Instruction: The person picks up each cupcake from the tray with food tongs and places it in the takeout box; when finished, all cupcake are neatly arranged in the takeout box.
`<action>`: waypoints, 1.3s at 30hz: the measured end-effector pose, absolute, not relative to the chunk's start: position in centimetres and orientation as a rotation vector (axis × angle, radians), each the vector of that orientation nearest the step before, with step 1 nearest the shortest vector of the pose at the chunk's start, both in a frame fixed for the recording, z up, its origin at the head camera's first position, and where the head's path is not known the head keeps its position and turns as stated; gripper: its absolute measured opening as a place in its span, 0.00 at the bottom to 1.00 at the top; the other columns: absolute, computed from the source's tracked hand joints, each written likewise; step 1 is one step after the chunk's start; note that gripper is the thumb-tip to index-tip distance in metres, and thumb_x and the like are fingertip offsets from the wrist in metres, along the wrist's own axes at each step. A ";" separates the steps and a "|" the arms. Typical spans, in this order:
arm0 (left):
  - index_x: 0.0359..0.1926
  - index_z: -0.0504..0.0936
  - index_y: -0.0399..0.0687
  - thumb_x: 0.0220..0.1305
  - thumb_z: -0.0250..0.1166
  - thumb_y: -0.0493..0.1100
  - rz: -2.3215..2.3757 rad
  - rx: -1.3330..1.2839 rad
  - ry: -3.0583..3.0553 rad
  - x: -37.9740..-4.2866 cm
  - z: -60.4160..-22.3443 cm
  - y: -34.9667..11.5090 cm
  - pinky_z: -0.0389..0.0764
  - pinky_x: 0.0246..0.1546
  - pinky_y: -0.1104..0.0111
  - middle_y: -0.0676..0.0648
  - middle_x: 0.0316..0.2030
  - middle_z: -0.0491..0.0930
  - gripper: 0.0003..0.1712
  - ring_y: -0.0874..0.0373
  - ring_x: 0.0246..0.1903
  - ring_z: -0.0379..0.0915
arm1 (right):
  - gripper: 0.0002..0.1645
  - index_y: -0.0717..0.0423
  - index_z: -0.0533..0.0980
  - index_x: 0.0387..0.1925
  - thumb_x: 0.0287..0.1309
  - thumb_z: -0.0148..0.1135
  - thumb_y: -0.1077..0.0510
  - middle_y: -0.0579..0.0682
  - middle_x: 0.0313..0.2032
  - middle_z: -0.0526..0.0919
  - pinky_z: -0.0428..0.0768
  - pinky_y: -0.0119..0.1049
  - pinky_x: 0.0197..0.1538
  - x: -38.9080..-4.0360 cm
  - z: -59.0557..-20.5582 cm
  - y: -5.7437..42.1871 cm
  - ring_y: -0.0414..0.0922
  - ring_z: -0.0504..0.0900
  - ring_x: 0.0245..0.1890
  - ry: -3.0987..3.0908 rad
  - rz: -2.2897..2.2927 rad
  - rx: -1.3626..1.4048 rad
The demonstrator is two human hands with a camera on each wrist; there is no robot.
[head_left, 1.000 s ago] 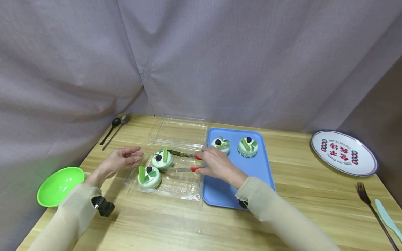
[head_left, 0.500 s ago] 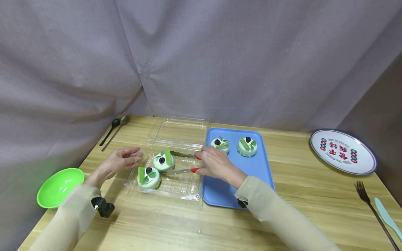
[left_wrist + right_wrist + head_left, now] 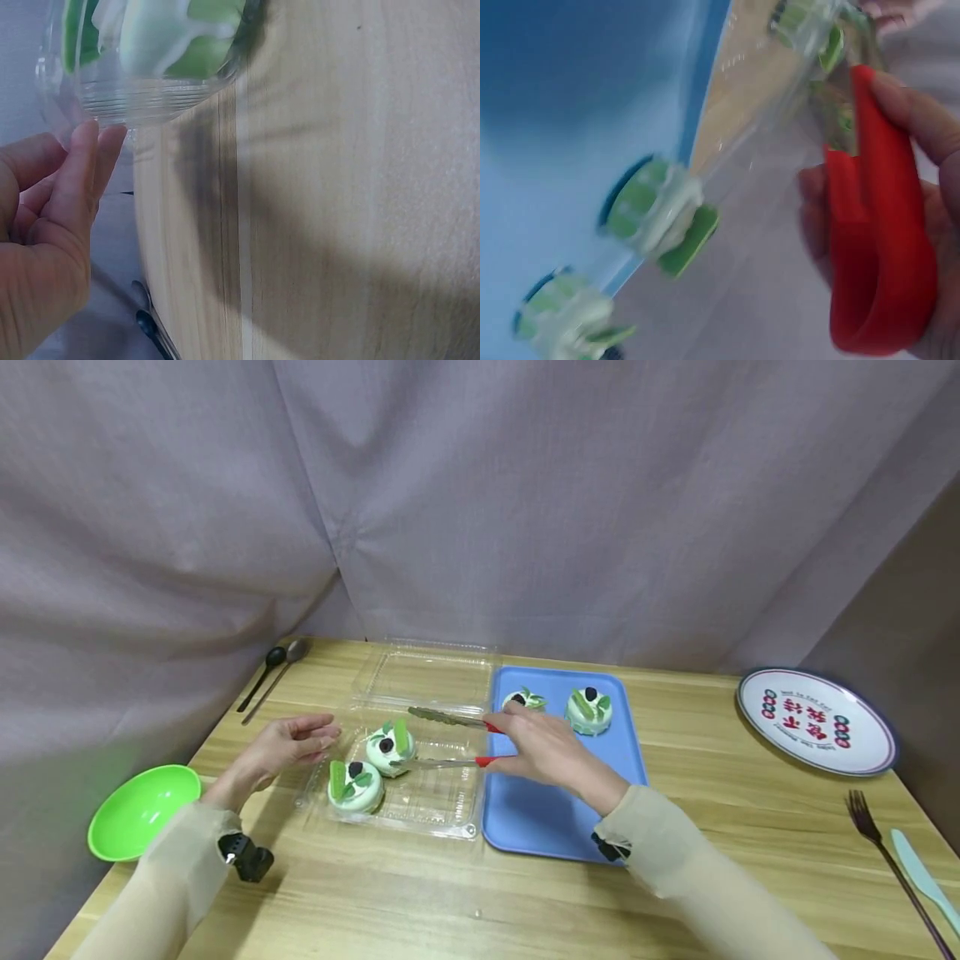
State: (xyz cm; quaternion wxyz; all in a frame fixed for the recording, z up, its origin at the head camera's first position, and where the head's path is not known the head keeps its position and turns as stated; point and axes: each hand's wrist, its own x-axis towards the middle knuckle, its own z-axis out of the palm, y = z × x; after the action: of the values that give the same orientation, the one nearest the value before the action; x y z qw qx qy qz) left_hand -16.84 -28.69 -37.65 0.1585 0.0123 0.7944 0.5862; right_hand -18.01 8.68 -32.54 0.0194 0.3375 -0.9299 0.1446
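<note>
Cakes sit as a pair at the left of the clear container, whose rim the left hand, fingers loose, seems to touch. Above the blue tray, the right hand grips red tongs, arms spread, the nearer at the rear cake; lower both level around its base, then squeeze gently. Two more cakes occupy the tray's far end.

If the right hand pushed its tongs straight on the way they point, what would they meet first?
Likely the rear cake in the clear box; one tip of the tongs overlaps it in the head view, though depth leaves contact unclear.
</note>
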 end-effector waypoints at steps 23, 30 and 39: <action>0.69 0.52 0.20 0.69 0.55 0.30 1.659 0.070 2.269 -17.8 -37.2 -27.9 0.84 0.43 0.80 0.24 0.64 0.64 0.33 0.76 0.40 0.79 | 0.34 0.65 0.79 0.51 0.37 0.80 0.62 0.61 0.40 0.85 0.72 0.17 0.31 -18.2 -39.8 33.2 0.24 0.70 0.34 -2.617 0.702 0.614; 0.70 0.51 0.22 0.70 0.54 0.31 1.661 0.070 2.257 -17.6 -37.5 -27.9 0.83 0.47 0.80 0.23 0.66 0.59 0.33 0.77 0.43 0.78 | 0.35 0.67 0.78 0.51 0.36 0.80 0.64 0.62 0.40 0.85 0.69 0.09 0.38 -19.0 -41.0 33.8 0.22 0.70 0.39 -2.581 0.734 0.687; 0.71 0.50 0.23 0.71 0.55 0.34 1.684 0.020 2.248 -16.6 -37.9 -28.7 0.82 0.49 0.80 0.23 0.68 0.57 0.35 0.78 0.44 0.76 | 0.36 0.68 0.77 0.54 0.39 0.80 0.61 0.63 0.43 0.85 0.69 0.10 0.42 -20.1 -40.4 32.6 0.39 0.79 0.40 -2.677 0.710 0.671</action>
State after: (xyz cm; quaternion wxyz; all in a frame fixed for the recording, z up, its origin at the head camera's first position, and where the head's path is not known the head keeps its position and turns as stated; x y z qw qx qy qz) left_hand -16.56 -28.74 -37.90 0.1656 0.0071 0.7892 0.5913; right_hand -20.14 32.60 -40.43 0.1456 0.2329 -0.9294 0.2467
